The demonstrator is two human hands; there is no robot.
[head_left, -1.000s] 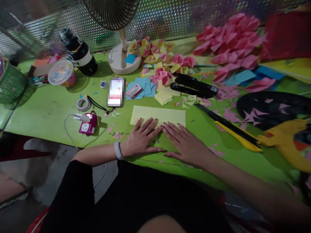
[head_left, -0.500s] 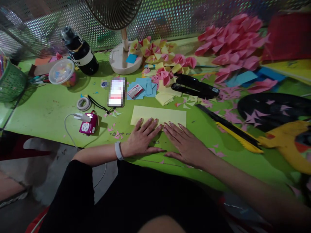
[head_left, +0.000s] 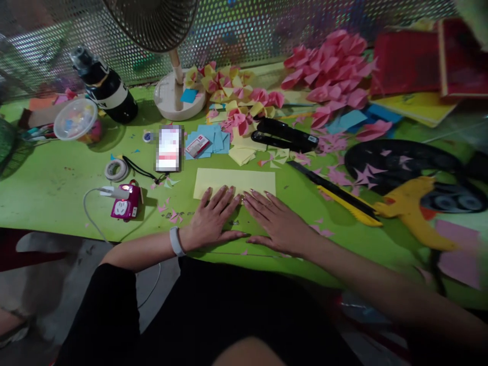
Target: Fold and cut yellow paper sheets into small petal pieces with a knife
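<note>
A pale yellow strip of paper (head_left: 235, 181) lies flat on the green table (head_left: 57, 198), its long side across my front. My left hand (head_left: 213, 218) rests palm down with fingers spread, the fingertips on the strip's near edge. Beside it my right hand (head_left: 276, 223) lies flat too, its fingertips touching the same edge further right. The two index fingertips almost meet near the middle, and both thumbs point at each other. Neither hand grasps anything. Behind the strip are blue paper squares (head_left: 219, 140), yellow paper squares (head_left: 242, 155) and a black stapler (head_left: 284, 136).
A phone (head_left: 169, 148), a tape roll (head_left: 116, 170) and a pink power adapter (head_left: 125, 202) are at left. Rightward lie a black-and-yellow cutter (head_left: 343, 198) and pink paper scraps. Folded pink paper flowers (head_left: 331, 66), a fan (head_left: 179, 101) and a bottle (head_left: 110, 94) stand behind.
The view has swung to the right, so the table's things appear further left and more shows at the right side. Both hands stay flat on the strip's near edge.
</note>
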